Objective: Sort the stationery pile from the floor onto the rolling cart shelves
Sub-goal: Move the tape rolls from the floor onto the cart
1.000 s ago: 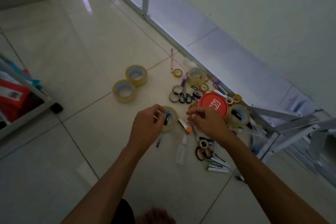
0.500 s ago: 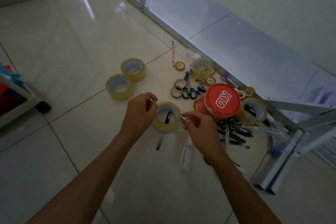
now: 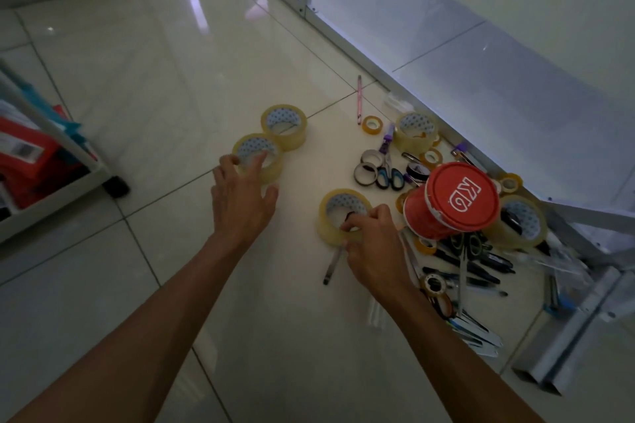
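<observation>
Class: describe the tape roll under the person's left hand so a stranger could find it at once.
Start at the red tub and look left across the floor to two touching clear tape rolls. It is the nearer roll, the only one with the left hand spread over it.

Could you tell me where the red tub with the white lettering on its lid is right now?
In the head view, the red tub sits on the floor right of centre, in the stationery pile, just right of the right hand and beside a large tape roll.

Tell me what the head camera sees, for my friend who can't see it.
A person's left hand reaches over a wide clear tape roll on the pale tiled floor, while the right hand grips another clear tape roll. Beside them lies a red round tub among pens.
</observation>
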